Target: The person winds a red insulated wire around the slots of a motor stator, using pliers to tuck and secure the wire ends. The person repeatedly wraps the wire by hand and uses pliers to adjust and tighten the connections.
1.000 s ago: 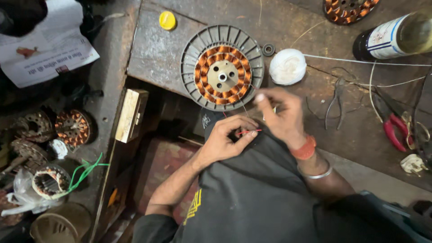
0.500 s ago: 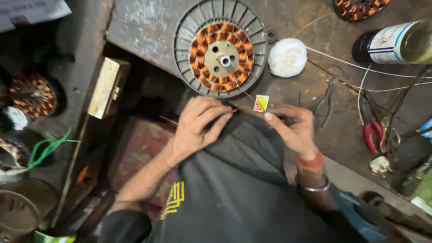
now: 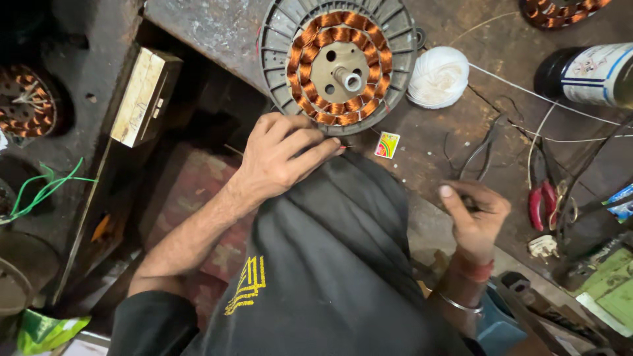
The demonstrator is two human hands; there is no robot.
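Copper windings ringed the grey motor stator [image 3: 338, 62], which lay flat on the bench directly beyond the left hand [image 3: 285, 155], its rim almost touching the knuckles. That hand was curled, with thumb and fingertips pinched together at the near edge of the stator; whether a fine wire sat in the pinch could not be told. The right hand [image 3: 476, 214] was closed with the thumb raised, apart from the stator and nearer the person's body, seemingly holding something thin that could not be made out.

Between the two hands lay a small square sticker [image 3: 387, 145] in yellow, green and red. Beyond the right hand sat a white ball of string [image 3: 438, 77], its strand running off to that hand's outer side. Dark thin pliers [image 3: 482, 146] lay just past the right hand, and red-handled cutters [image 3: 544, 201] rested to its outer side. Farther out stood a dark bottle [image 3: 590, 74] on its side with a white and blue label. A pale rectangular box [image 3: 140, 97] sat to the outer side of the left hand, in a dark recess below the bench edge.

The bench [image 3: 211, 26] was worn, stained metal or wood, littered with loose wires. Another wound stator [image 3: 28, 100] lay far off beyond the box, with a green wire [image 3: 39, 191] near it.
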